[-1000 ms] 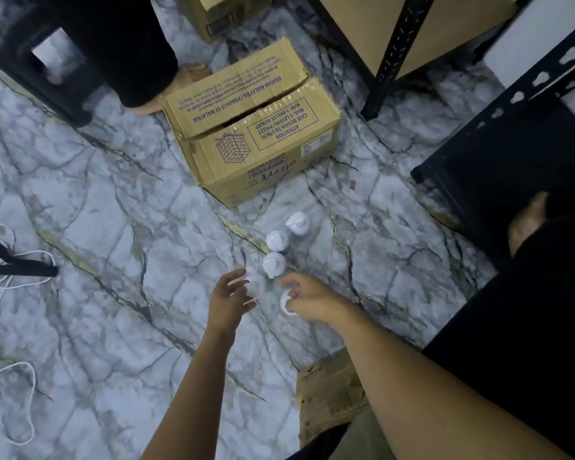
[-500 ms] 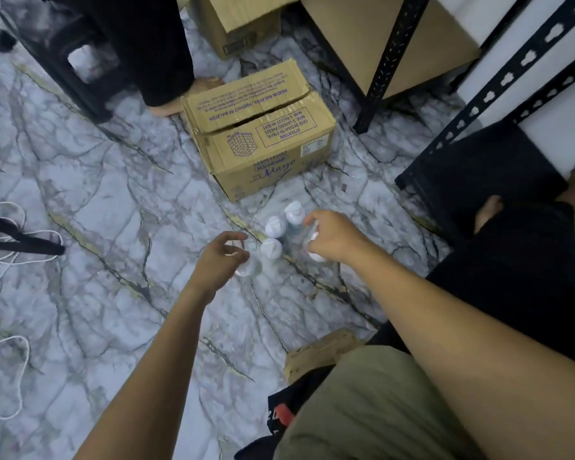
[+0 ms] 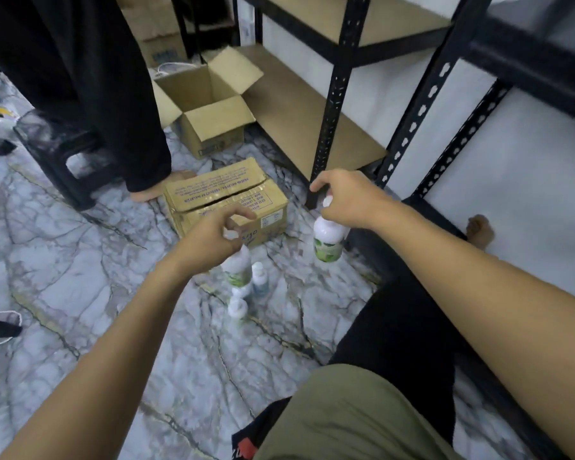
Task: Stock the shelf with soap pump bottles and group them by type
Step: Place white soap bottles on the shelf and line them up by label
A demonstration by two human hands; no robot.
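My right hand (image 3: 347, 202) grips the pump top of a white soap bottle with a green label (image 3: 327, 240) and holds it in the air near the foot of the black shelf post (image 3: 332, 104). My left hand (image 3: 216, 235) holds the top of a second green-label bottle (image 3: 238, 268), also lifted. Below them on the marble floor stand a bottle with a blue label (image 3: 259, 282) and another white bottle (image 3: 237, 307). The lowest wooden shelf board (image 3: 299, 114) is just beyond my right hand.
A closed cardboard box (image 3: 224, 194) lies behind my hands, and an open box (image 3: 206, 111) stands further back. Another person's black-clad legs and bare foot (image 3: 153, 190) are at the left beside a black stool (image 3: 60, 154). White cords lie at the left edge.
Both hands have lifted a bottle each off the floor. The view has tilted upward, and the right hand has moved up and right toward the shelf post.
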